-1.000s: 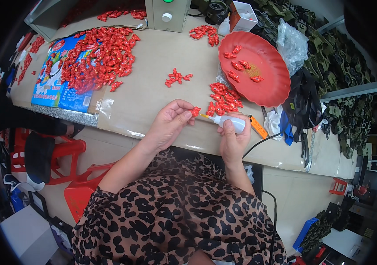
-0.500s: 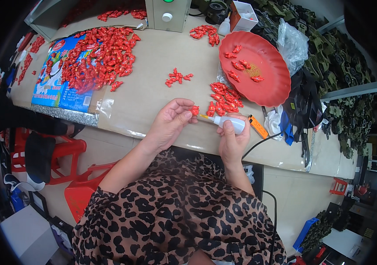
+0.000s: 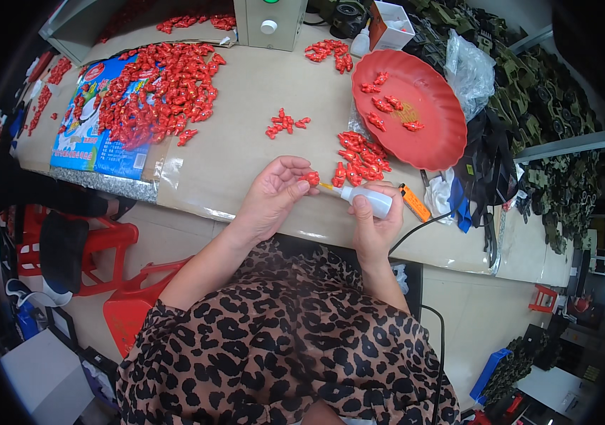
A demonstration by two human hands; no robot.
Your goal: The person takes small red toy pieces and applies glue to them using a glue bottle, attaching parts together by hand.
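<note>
My left hand [image 3: 279, 193] pinches a small red figurine [image 3: 311, 178] between thumb and fingertips, above the near edge of the table. Wrapped round a white squeeze bottle [image 3: 375, 203] is my right hand [image 3: 377, 230], with the thumb pressed on its side. The bottle lies tilted, its thin yellowish nozzle [image 3: 328, 187] pointing left at the figurine. Whether the tip touches it I cannot tell. Just beyond my right hand lies a cluster of red figurines [image 3: 362, 157], and a smaller group [image 3: 287, 123] rests farther off, beyond my left hand.
A red scalloped tray [image 3: 444, 145] holding several figurines stands at the right. To the left, a large figurine heap [image 3: 164, 92] covers blue printed cardboard [image 3: 97, 152]. An orange cutter-like tool [image 3: 415, 203], a dark cable [image 3: 423, 225] and a black bag [image 3: 485, 166] lie right of my hand.
The figurine in my left hand has turned slightly. The bottle in my right hand has shifted a touch and tilts a little more. Everything else stays put.
</note>
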